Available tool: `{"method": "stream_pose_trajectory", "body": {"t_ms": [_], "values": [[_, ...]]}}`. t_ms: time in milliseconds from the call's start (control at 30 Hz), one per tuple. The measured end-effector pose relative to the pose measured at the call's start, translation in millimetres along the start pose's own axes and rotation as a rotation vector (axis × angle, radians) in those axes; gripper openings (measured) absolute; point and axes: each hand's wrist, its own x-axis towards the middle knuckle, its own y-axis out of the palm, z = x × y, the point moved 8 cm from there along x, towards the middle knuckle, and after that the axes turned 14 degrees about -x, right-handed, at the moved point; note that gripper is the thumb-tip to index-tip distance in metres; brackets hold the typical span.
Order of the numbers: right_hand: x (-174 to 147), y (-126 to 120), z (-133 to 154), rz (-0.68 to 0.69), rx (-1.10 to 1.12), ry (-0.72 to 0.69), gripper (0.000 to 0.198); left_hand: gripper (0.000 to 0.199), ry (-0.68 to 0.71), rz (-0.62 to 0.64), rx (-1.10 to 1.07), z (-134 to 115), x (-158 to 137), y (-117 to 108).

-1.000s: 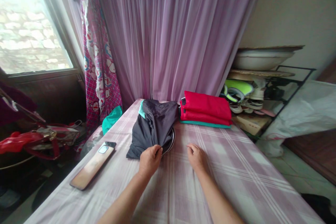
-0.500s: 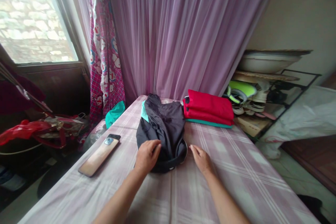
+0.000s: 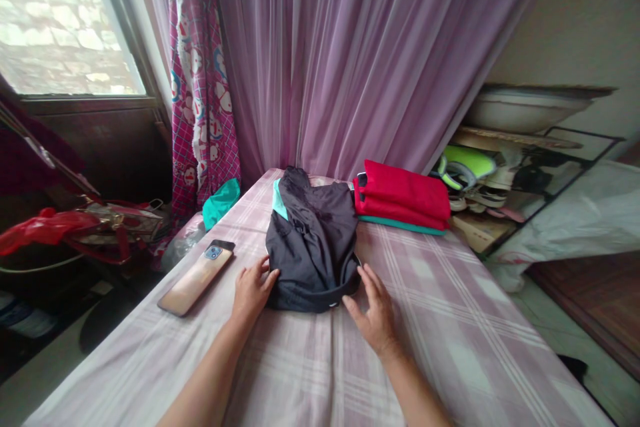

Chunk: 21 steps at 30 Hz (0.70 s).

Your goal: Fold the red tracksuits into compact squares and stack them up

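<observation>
A dark garment [image 3: 320, 240] with a light turquoise patch lies partly folded on the plaid cloth in front of me. Its near edge is turned up into a band. At its left side, my left hand [image 3: 253, 287] rests with fingers apart, the tips touching the fabric's edge. My right hand [image 3: 374, 310] is at the lower right corner, fingers spread, with thumb and fingertips against the side of the garment. Neither hand grips the fabric.
A phone [image 3: 197, 279] lies to the left on the plaid-covered surface [image 3: 450, 347]. Folded red cloth [image 3: 405, 197] on a teal piece sits at the back right. Purple curtains [image 3: 320, 67] hang behind. A rack with shoes [image 3: 487, 197] stands to the right.
My left hand has moved off the garment's near part to its left edge, and its fingers have opened. My right hand has opened and come against the right side. The camera view has shifted slightly.
</observation>
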Motion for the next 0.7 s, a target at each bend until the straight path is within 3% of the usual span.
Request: {"method": "stream_pose_trajectory", "body": {"t_ms": [100,200,267,367,567,700], "values": [[-2.4,-6.3,49.8,0.015,-0.153,-0.254,0.054,0.05,-0.083,-0.025,-0.168,3.9,1.6,-3.4],[9.2,-5.1,64.4,0.048,-0.193,-0.293,0.019,0.058,-0.135,-0.088,-0.354,10.1,0.5,-7.7],[23.1,-6.6,51.4,-0.005,-0.162,-0.186,0.017,0.056,-0.098,-0.099,-0.445,7.5,-0.7,-7.5],[39.8,-5.2,14.3,-0.073,-0.039,0.065,0.03,0.046,0.022,-0.073,-0.474,-5.8,-3.1,-4.1],[31.7,11.0,-39.9,0.174,0.311,0.656,0.044,0.04,0.102,-0.111,-0.387,-15.2,-6.2,-5.7],[20.0,-17.3,-59.3,0.103,0.498,0.781,0.049,0.039,0.095,-0.164,-0.354,-9.6,-6.2,-11.7]]}}
